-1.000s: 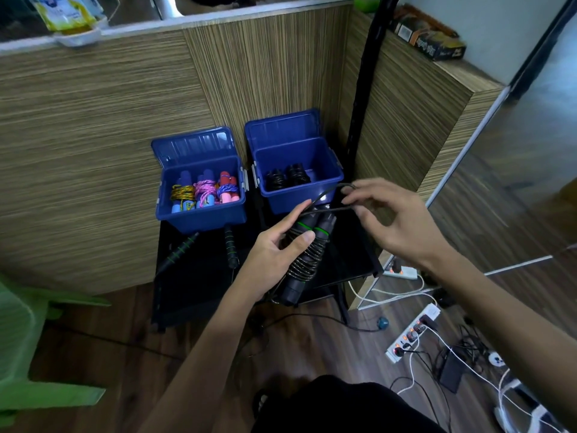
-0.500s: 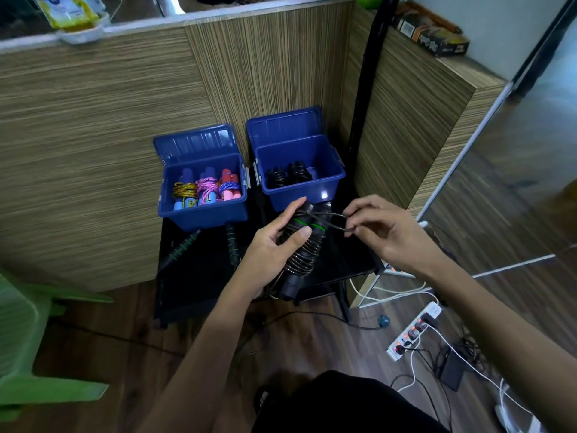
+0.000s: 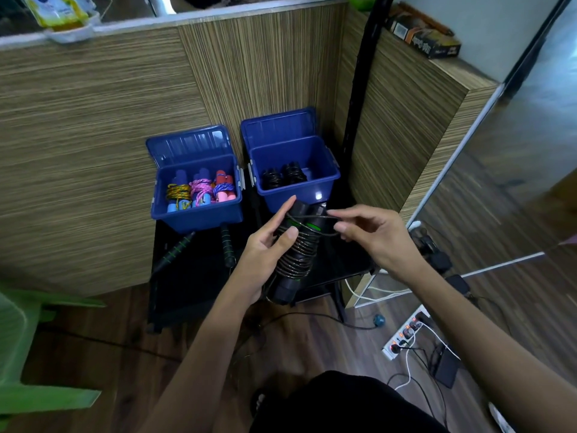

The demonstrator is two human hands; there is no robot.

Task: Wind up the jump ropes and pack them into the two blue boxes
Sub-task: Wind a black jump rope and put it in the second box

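My left hand (image 3: 261,257) grips a black jump rope (image 3: 298,254) by its two paired handles, with the cord coiled round them. My right hand (image 3: 371,235) pinches the last loop of cord just right of the handle tops. Behind stand two open blue boxes. The left box (image 3: 196,214) holds several colourful wound ropes (image 3: 199,190). The right box (image 3: 296,195) holds two black wound ropes (image 3: 282,176). Another black rope with green-ringed handles (image 3: 226,245) lies loose on the black table (image 3: 187,282).
Wood-grain partition walls close the corner behind the boxes, with a black pole (image 3: 362,89) beside the right box. A green plastic chair (image 3: 28,354) stands at the left. A power strip (image 3: 406,335) and cables lie on the floor at the right.
My right hand has come down and in toward the handles, drawing the cord loop tighter. The left hand has kept its grip on the bundle, which has shifted slightly.
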